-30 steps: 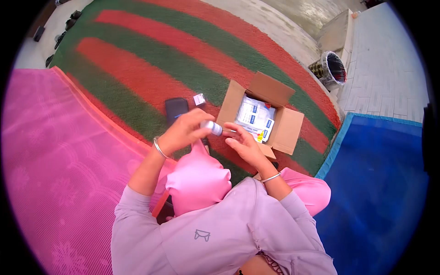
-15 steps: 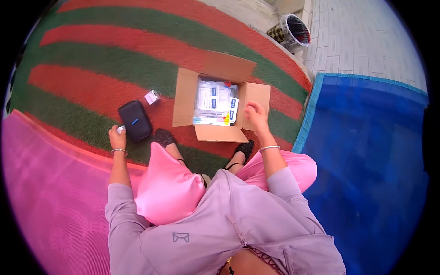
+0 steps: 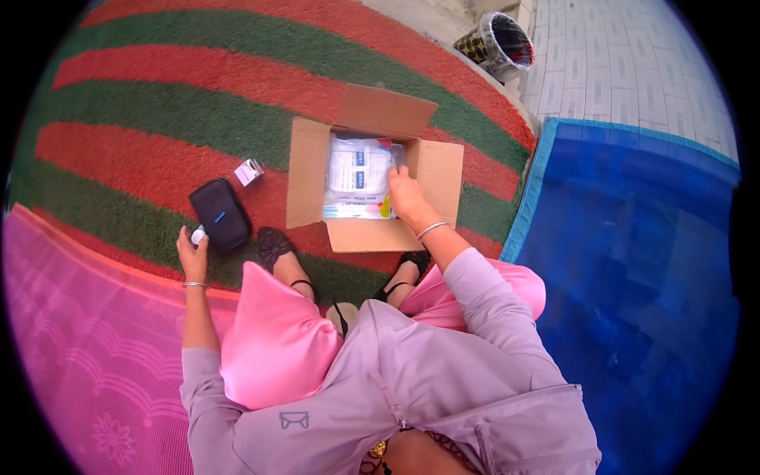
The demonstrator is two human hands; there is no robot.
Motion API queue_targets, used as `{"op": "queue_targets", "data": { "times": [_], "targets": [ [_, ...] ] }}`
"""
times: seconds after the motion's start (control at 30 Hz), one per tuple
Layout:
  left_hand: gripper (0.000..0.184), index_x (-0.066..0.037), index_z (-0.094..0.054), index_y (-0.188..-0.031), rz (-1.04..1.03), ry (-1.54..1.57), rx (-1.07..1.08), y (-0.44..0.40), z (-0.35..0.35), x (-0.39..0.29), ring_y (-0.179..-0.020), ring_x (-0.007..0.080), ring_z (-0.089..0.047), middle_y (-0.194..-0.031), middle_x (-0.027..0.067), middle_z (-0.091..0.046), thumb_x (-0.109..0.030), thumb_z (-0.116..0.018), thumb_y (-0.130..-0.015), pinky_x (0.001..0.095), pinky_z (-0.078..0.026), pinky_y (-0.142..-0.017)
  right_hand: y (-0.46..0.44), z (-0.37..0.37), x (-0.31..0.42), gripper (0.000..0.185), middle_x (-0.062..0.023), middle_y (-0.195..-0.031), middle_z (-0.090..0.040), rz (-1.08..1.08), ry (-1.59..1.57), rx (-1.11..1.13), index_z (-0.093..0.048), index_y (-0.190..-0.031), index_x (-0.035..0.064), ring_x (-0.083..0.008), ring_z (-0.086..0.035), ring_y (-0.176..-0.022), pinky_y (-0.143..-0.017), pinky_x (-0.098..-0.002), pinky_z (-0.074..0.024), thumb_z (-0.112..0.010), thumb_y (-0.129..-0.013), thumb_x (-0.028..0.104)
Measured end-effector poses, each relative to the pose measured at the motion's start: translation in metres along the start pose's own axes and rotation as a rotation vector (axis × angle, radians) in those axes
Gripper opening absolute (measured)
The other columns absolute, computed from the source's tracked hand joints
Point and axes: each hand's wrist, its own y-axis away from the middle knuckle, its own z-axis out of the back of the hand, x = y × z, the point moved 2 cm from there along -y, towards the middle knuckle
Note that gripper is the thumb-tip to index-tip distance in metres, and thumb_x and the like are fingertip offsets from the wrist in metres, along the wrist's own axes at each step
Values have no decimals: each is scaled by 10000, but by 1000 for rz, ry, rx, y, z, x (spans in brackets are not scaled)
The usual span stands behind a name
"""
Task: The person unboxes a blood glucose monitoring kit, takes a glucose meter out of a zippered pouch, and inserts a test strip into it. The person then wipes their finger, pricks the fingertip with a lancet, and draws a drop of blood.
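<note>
My left hand (image 3: 191, 255) is closed around a small white round object (image 3: 198, 235), perhaps a bottle or jar, just left of a black zip case (image 3: 220, 215). Inside an open cardboard box (image 3: 366, 236), my right hand (image 3: 411, 201) reaches down with curled fingers at the right edge of the contents. What its fingertips hold is hidden. Clear-wrapped white packets with blue labels (image 3: 358, 168) fill the box's left part. A small white carton (image 3: 248, 172) stands on the turf beyond the case.
My shoes (image 3: 274, 245) are right by the box's near side. Red and green striped turf (image 3: 182, 99) lies under everything. A pink mesh sheet (image 3: 103, 348) is to the left, a blue mat (image 3: 633, 261) to the right. A lined waste bin (image 3: 507, 47) stands at the back.
My right hand has moved left and down, from above the box's right flap into the box beside the packets. My left hand keeps the white object near the case. The view has shifted slightly.
</note>
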Motion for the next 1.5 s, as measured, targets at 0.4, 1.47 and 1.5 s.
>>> {"op": "queue_targets", "data": {
  "times": [0.4,1.47,1.5],
  "targets": [
    [401,2,-464,-1200,122,241,-10,17,25,-4,-853,174,-558,-1157,133,-481,-92,-549,-821,269,-472,-711,6,60,-39,194,-217,-774,-614,-22,-125,50,-626,-826,1,-354,-605,-755,-656,-439,-470,-541,-685,103],
    [156,5,-586,-813,-446,305,916,219,97,-395,-629,108,-509,-677,48,-570,-150,-595,-807,248,-407,-565,254,148,54,246,-60,-633,-549,516,-1117,222,-567,-805,-8,-105,-484,-578,-521,-278,-385,-555,-855,233],
    [133,11,-575,-811,-432,293,890,221,99,-396,-636,58,-442,-668,-1,-535,-121,-593,-822,220,-379,-557,256,147,54,246,-60,-633,-549,516,-1118,216,-567,-805,-8,-105,-484,-578,-521,-278,-385,-555,-855,233]
  ]
}}
